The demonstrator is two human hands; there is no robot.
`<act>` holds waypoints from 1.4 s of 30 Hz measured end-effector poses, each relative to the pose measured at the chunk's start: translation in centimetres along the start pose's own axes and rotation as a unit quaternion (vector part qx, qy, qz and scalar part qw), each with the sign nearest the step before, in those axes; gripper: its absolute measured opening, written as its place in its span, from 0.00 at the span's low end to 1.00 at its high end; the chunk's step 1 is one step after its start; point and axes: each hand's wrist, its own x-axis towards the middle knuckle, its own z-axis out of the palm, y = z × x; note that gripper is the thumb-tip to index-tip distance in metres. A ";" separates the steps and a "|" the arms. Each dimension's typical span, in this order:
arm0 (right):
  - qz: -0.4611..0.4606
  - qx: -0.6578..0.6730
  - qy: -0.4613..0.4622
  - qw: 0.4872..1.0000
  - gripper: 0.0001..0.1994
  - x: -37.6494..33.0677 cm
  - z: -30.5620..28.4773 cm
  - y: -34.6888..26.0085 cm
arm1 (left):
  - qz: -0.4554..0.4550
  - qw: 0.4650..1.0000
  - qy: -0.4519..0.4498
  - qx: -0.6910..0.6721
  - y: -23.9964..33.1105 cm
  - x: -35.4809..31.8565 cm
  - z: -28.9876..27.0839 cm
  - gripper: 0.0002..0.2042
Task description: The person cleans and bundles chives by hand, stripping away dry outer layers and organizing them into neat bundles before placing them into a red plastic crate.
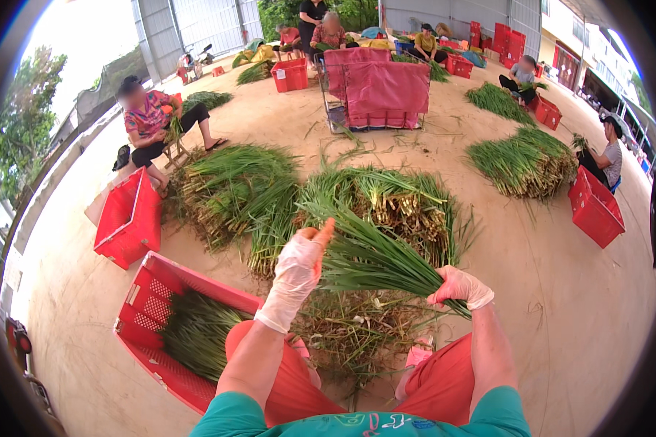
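Observation:
My right hand (462,288), in a thin clear glove, is closed round the gathered lower end of a bunch of long green leaves (375,255), which look like garlic chives. The bunch fans out up and to the left, its tips reaching my left hand (300,271). That hand is gloved too, with bare fingertips. One finger stretches upward beside the leaves; the others are partly hidden, and it grips nothing that I can see. Beyond the bunch lies a heap of the same plants (408,218), pale root ends toward me. Dry trimmings (357,331) litter the floor between my feet.
A red crate (149,291) with green leaves inside stands against my left leg. Another heap (233,186) lies left of centre. A seated person (149,120) works behind a second red crate (129,218). Farther off are a pink-covered cart (386,95), more people, heaps and crates.

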 end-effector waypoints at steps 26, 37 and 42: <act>-0.014 0.029 0.011 0.999 0.16 -0.4 0.3 -1.0 | -0.291 0.849 0.028 -0.439 1.5 -0.5 1.6 0.06; -0.015 0.054 -0.007 0.998 0.16 -0.1 0.4 -1.3 | -0.131 0.972 -0.102 -0.166 2.3 -2.4 2.8 0.04; -0.060 0.101 -0.008 0.993 0.16 0.4 0.6 -0.6 | -0.392 0.775 -0.025 -0.495 3.3 -1.2 3.0 0.07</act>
